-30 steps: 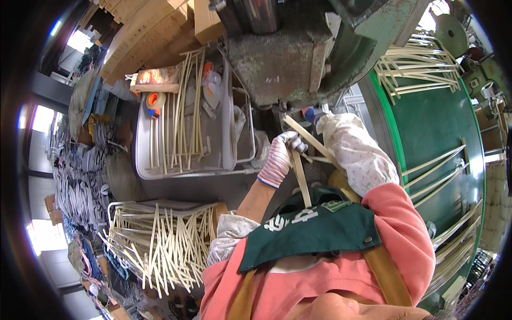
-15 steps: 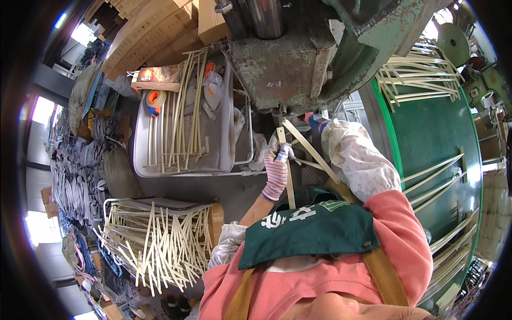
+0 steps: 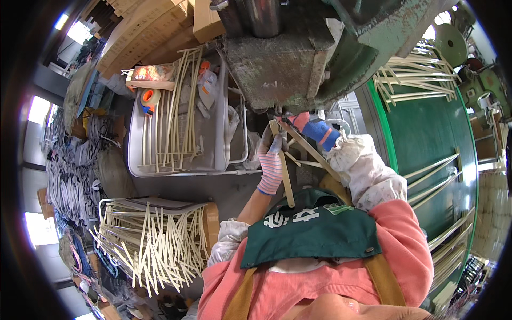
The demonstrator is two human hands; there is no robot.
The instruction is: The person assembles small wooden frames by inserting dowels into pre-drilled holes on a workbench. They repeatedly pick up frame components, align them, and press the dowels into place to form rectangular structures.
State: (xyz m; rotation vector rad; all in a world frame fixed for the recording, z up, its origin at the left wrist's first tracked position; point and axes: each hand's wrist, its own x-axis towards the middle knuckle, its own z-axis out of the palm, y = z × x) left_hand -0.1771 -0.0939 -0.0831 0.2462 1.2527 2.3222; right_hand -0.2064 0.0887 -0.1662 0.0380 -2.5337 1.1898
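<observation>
Nearest, the dark green cloth apron (image 3: 320,229) spreads below the work, and the lower end of a pale cream, long flat strip (image 3: 287,181) reaches down to its upper edge. This strip stands between the person and the machine; it looks light, smooth and fairly stiff along its length, probably springy across its flat face and a little slick under a glove. It should handle best pinched across its flat faces near the upper end, the long tail left free. The left hand (image 3: 271,154), in a pink-and-blue striped knit glove with grey fingers, does that: thumb and fingers are closed around the strip just below its top, with no gap showing. Just right of it, a second, shaded flat strip (image 3: 316,153) slants up to the machine; of the same slender make, it likely bends or twists if pushed from its far end. The right hand (image 3: 317,132), in a pink and blue glove, lies at that strip's upper end, but whether its fingers pinch it or only rest there cannot be told. Beyond, the worn green metal press (image 3: 277,80) overhangs both hands. Out to the left, a grey-white plastic tray (image 3: 209,144) holds more thin strips.
</observation>
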